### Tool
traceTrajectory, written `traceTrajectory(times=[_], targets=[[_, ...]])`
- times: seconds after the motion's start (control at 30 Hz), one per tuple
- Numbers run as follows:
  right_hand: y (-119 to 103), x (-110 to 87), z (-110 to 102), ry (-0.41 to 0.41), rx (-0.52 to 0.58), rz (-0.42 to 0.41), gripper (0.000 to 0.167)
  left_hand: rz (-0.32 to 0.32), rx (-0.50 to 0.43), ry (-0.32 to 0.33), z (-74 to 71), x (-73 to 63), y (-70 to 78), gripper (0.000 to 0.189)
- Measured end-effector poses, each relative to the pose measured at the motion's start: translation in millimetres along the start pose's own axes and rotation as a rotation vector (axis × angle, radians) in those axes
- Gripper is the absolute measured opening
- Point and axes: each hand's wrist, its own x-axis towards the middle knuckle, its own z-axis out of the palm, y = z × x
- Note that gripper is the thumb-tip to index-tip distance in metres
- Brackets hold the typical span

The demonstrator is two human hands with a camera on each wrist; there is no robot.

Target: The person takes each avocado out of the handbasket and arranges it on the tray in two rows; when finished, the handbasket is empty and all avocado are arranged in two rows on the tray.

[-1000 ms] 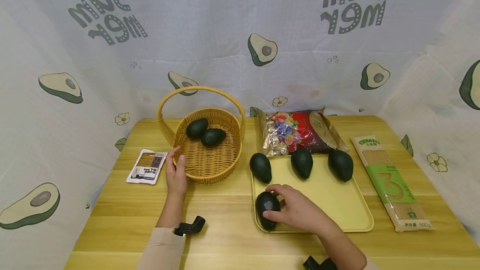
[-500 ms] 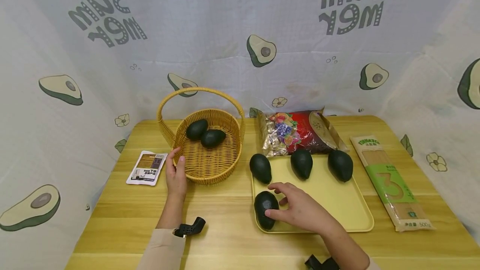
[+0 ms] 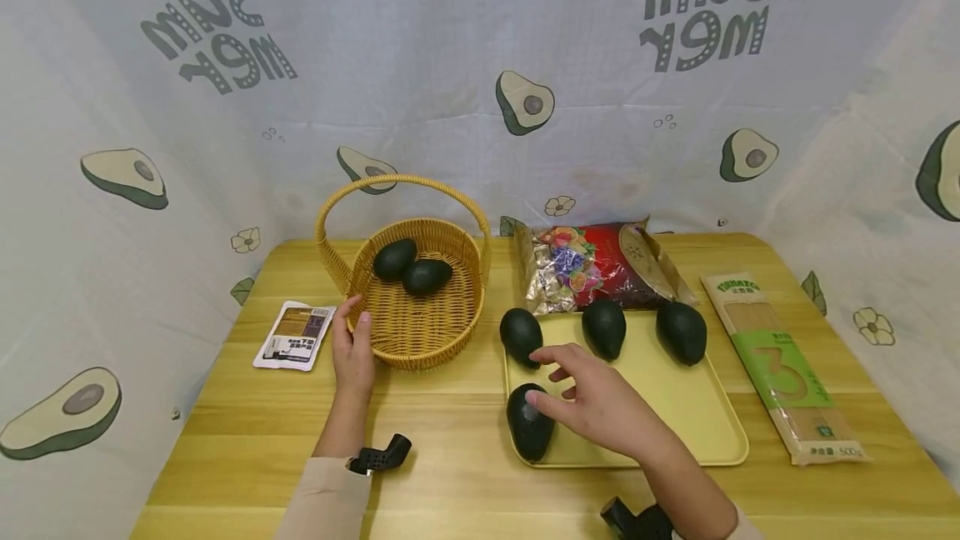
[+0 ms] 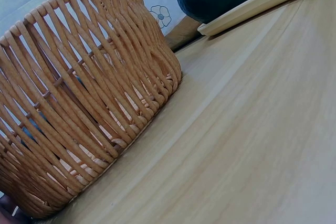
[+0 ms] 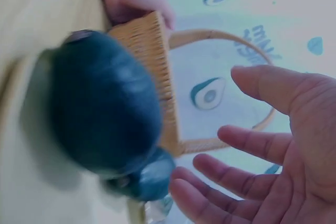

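Observation:
My left hand (image 3: 353, 357) holds the near left side of a wicker basket (image 3: 420, 356), its thumb reaching over the rim; most of that hand is out of the left wrist view. Two dark avocados (image 3: 426, 277) lie inside the basket. To the right, my right hand (image 3: 600, 398) hovers over a yellow tray (image 3: 652, 407), fingers spread apart. Its thumb tip overlaps the near-left avocado (image 3: 529, 432) in the head view. In the right wrist view, a gap separates the fingers from the large avocado (image 5: 105, 103). Several avocados lie on the tray, including one at its far left (image 3: 521, 336).
A red and gold bag of wrapped sweets (image 3: 600, 265) lies behind the tray. Right of it is a pack of noodles (image 3: 783, 365). Left of the basket lies a white pouch (image 3: 295, 336). A printed cloth backdrop (image 3: 420, 65) closes off the wooden table's (image 3: 442, 465) back.
My right hand has lifted slightly off the near-left avocado, its fingers spreading. That avocado has shifted a little to the left. The left hand and basket have stayed put.

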Motion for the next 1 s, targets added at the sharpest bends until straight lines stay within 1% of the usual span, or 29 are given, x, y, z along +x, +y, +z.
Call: traceTrajectory(times=[0.17,0.33,0.47,0.6,0.7,0.8,0.9,1.0], targets=[[-25,18.6,-2,0.029,-0.019,-0.089,0.042,-0.003,0.006,0.01,-1.4,-0.4,-0.8,0.037],[-55,43.2,-1,0.019,-0.014,-0.138,0.039,-0.01,0.017,0.005,-2.3,0.6,-2.1,0.038],[-75,68.8,3,0.051,-0.056,-0.186,0.038,-0.012,0.033,0.006,-1.4,1.8,-2.3,0.037],[-88,100.7,11,0.081,-0.107,-0.212,0.041,-0.009,0.038,0.007,-0.5,2.3,-1.3,0.037],[-93,126.1,19,0.071,-0.105,-0.204,0.045,-0.005,0.041,0.008,-0.6,2.6,-1.0,0.037],[-95,149.5,28,0.021,-0.04,-0.181,0.048,-0.003,0.046,0.011,-1.1,3.1,-0.5,0.038],[-91,168.7,40,-0.02,0.033,-0.131,0.052,-0.005,0.037,0.009,-1.0,3.3,-0.5,0.038],[-85,182.7,53,-0.011,0.061,-0.075,0.055,-0.002,0.03,0.002,-0.2,3.1,-1.5,0.038]])
